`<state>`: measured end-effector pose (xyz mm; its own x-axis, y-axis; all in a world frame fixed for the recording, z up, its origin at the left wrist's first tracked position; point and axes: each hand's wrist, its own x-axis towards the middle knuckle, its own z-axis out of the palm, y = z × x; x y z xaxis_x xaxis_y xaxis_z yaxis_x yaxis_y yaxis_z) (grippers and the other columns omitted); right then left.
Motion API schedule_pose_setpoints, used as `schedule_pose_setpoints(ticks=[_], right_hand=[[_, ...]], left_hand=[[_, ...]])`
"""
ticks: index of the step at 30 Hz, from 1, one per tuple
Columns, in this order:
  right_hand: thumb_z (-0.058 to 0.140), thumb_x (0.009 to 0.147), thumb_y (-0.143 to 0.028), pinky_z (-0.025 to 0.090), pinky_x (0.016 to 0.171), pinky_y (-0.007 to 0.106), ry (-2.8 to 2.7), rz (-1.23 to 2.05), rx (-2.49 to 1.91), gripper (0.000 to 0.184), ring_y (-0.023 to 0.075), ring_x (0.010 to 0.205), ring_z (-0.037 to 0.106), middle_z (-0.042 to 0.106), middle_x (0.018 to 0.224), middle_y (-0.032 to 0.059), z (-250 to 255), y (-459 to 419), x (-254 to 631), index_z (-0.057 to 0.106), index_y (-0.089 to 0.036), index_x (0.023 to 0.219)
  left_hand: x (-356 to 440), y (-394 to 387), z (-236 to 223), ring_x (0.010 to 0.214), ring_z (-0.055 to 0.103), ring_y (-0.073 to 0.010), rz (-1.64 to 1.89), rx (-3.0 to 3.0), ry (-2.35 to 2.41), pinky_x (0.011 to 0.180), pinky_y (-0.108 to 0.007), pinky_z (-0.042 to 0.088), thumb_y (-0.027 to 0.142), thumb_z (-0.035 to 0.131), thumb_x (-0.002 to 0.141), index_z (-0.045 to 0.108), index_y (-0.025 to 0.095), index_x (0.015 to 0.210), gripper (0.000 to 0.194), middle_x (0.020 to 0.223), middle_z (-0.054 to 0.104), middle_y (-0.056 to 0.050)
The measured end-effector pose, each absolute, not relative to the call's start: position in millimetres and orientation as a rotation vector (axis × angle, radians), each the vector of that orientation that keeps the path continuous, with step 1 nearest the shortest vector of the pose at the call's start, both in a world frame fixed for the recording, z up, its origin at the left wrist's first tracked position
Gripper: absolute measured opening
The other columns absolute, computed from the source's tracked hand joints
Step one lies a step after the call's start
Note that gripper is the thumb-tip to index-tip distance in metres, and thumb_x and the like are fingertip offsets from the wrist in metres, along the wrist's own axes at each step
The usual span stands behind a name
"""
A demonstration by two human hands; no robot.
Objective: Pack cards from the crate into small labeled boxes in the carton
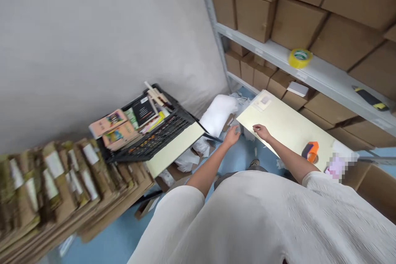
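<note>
My left hand (232,135) hangs over the gap between two tables, its fingers loosely bent and apart, with nothing visible in it. Close to the near edge of the cream-topped table (278,121) on the right is my right hand (262,132), fingers loosely curled and apart, also holding nothing I can see. I cannot tell whether it touches the tabletop. An orange and dark tape dispenser (310,151) lies on that table beyond my right forearm. A small pale paper (262,101) lies at its far left corner.
On the left table (176,148) a black crate (161,132) holds books and boxes. Stacked folded cardboard (62,189) stands beside it. White packing material (219,113) lies between the tables. A metal shelf (328,76) carries cartons, yellow tape (300,57) and a cutter (370,98).
</note>
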<state>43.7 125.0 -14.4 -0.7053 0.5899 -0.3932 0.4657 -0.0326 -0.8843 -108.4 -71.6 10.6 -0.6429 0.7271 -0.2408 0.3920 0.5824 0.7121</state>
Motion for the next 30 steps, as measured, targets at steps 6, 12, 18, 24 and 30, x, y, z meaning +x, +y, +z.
schedule_pose_setpoints(ticks=[6,12,18,24,30], right_hand=[[0.073,0.083,-0.039,0.058,0.104,0.045,-2.343,1.916,-0.804,0.021,0.0257,0.097,0.074,0.081,0.098,0.0057,5.5,30.6,-42.9,0.078,-0.023,0.096],[0.070,0.085,-0.038,0.058,0.104,0.043,-2.509,1.971,-0.481,0.025,0.0244,0.099,0.074,0.082,0.104,0.0069,28.2,-106.4,-106.0,0.079,-0.021,0.101],[0.071,0.088,-0.044,0.058,0.105,0.043,-2.558,1.990,-0.061,0.031,0.0245,0.101,0.073,0.081,0.116,0.0086,63.6,-253.7,-156.6,0.080,-0.021,0.107],[0.071,0.095,-0.047,0.055,0.111,0.047,-2.498,1.898,0.405,0.035,0.0284,0.115,0.070,0.077,0.127,0.0111,119.8,-380.9,-200.6,0.081,-0.022,0.118],[0.062,0.102,-0.037,0.050,0.118,0.047,-2.458,1.529,0.869,0.037,0.0295,0.131,0.063,0.069,0.143,0.0115,184.6,-480.0,-229.8,0.077,-0.024,0.133]], left_hand=[[-133.3,-197.6,28.1,0.148,0.062,-0.0282,0.976,0.621,2.495,0.131,-0.046,0.046,0.012,0.061,0.095,0.067,0.019,0.148,0.054,0.153,0.068,-0.014],[-143.3,-341.1,55.5,0.152,0.057,-0.0289,1.033,0.532,2.651,0.134,-0.048,0.041,0.014,0.059,0.096,0.064,0.020,0.152,0.057,0.157,0.064,-0.014],[-147.9,-483.9,96.5,0.158,0.049,-0.0278,1.078,0.547,2.812,0.136,-0.047,0.037,0.016,0.053,0.100,0.059,0.019,0.158,0.058,0.165,0.057,-0.014],[-149.7,-599.9,149.6,0.162,0.043,-0.0272,1.058,0.479,3.046,0.138,-0.047,0.033,0.018,0.049,0.104,0.056,0.023,0.161,0.058,0.170,0.052,-0.010],[-154.7,-700.3,195.6,0.152,0.051,-0.0326,1.040,0.165,3.296,0.134,-0.051,0.036,0.021,0.050,0.103,0.070,0.026,0.144,0.046,0.147,0.065,-0.012]])
